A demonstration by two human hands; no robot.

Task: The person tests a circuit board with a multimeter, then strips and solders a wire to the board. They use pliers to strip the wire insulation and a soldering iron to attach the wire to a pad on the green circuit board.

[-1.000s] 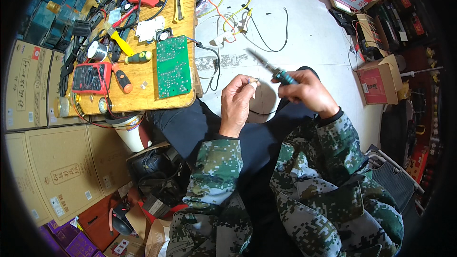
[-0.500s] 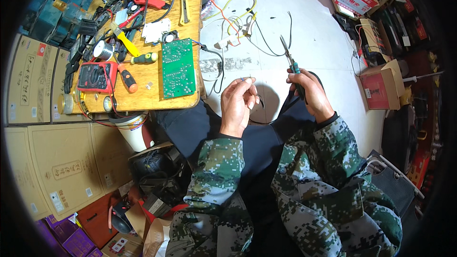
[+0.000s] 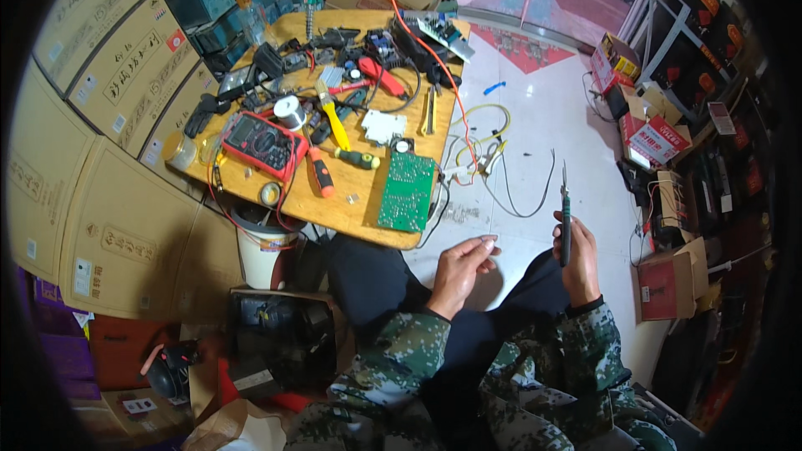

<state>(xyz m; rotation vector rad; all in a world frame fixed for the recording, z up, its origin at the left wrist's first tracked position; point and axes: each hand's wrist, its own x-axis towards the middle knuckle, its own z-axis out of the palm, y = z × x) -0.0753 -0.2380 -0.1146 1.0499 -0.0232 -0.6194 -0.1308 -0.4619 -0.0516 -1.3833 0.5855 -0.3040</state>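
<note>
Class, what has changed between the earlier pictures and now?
The plier-like tool in the right hand swung from pointing forward-left to nearly straight ahead. The view shifted, bringing the doorway in. The right hand kept its grip; the left hand stayed pinched, its contents unclear. The green circuit board and red multimeter stayed on the table.

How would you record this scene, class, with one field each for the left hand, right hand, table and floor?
Left hand: closed in a pinch; anything held is too small to make out
Right hand: grips a dark-handled tool, tip pointing away from the person
Table: green circuit board near the near right corner, red multimeter left of it
Floor: blue strip right of the table
</note>
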